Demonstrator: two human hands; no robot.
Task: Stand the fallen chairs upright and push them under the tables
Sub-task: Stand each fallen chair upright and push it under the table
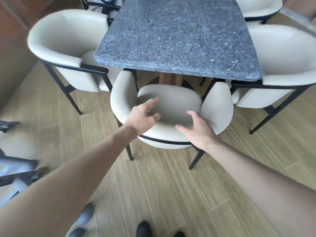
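Note:
A cream tub chair [171, 103] with black metal legs stands upright at the near end of the grey speckled stone table [177, 36], its seat front partly under the tabletop. My left hand [142, 118] hovers over the top of the curved backrest, fingers spread, holding nothing. My right hand [196, 129] sits over the backrest's right part, also with fingers apart. I cannot tell whether either palm touches the rim.
Matching cream chairs stand upright at the table's left side [68, 48] and right side [280, 65], with another at the far right [259, 7]. Black frame parts of some object lie at the left edge [17, 175]. Wood plank floor lies below; my shoes [143, 229] are at the bottom.

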